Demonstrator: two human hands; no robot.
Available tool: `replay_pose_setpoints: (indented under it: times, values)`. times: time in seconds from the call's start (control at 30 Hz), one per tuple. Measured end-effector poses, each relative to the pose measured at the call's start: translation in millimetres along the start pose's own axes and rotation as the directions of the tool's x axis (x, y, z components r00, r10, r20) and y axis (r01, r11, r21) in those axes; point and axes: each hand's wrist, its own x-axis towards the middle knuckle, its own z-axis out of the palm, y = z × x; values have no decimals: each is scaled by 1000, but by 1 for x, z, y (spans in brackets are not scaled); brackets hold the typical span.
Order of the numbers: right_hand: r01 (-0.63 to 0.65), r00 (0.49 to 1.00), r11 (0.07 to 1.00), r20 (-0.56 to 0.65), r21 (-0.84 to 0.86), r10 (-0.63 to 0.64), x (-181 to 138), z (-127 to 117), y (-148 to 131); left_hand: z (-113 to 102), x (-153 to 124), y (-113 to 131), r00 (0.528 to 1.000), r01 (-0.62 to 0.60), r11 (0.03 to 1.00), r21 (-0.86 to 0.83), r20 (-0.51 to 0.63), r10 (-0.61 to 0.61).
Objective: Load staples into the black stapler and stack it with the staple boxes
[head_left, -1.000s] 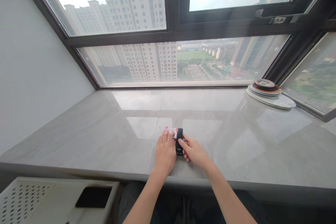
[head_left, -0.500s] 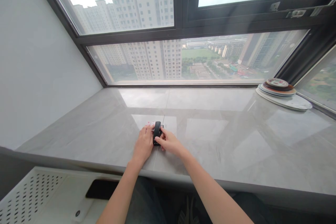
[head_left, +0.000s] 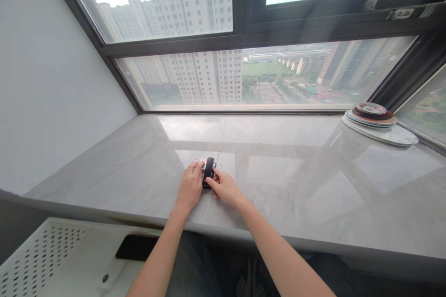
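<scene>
A small black stapler (head_left: 209, 172) sits on the grey stone sill, long side pointing away from me. My left hand (head_left: 190, 183) is against its left side, fingers bent forward and closed at it. From the right, my right hand (head_left: 225, 186) grips the stapler between thumb and fingers, the thumb on its near end. A little white item with red print (head_left: 200, 160) lies by my left fingertips, partly hidden behind the stapler. Something small and metallic shows at the stapler's right edge, too small to name.
The glossy sill (head_left: 278, 185) runs up to a dark-framed window (head_left: 240, 39). A stack of round plates or mats (head_left: 379, 125) stands at the far right. Below the sill's front edge, a black phone (head_left: 136, 247) lies on a white perforated surface (head_left: 80, 260) at the left.
The view has shifted slightly. The stapler's top leans a little more to the right, while both hands keep nearly the same places around it.
</scene>
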Motion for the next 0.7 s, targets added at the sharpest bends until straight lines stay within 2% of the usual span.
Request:
replay_pose_setpoints:
  times: [0.27, 0.4, 0.5, 0.63, 0.7]
  values:
    - [-12, 999, 1000, -43, -8, 11, 1, 4, 2, 1, -1, 2, 1000, 12, 1000, 6, -2, -12]
    - [-40, 981, 999, -190, -28, 34, -11, -2, 5, -3, -1, 4, 998, 64, 998, -3, -23, -64]
    - [-15, 948, 993, -319, -114, -22, -46, -32, 7, -15, -3, 10, 990, 92, 995, -46, -106, -96]
    - [-39, 904, 964, -421, -262, -78, -109, -101, 19, -29, -15, 42, 959, 60, 992, -114, -269, -89]
    - [-122, 886, 846, -441, -518, -143, -135, -131, 29, -26, -25, 71, 975, -8, 992, -129, -221, -21]
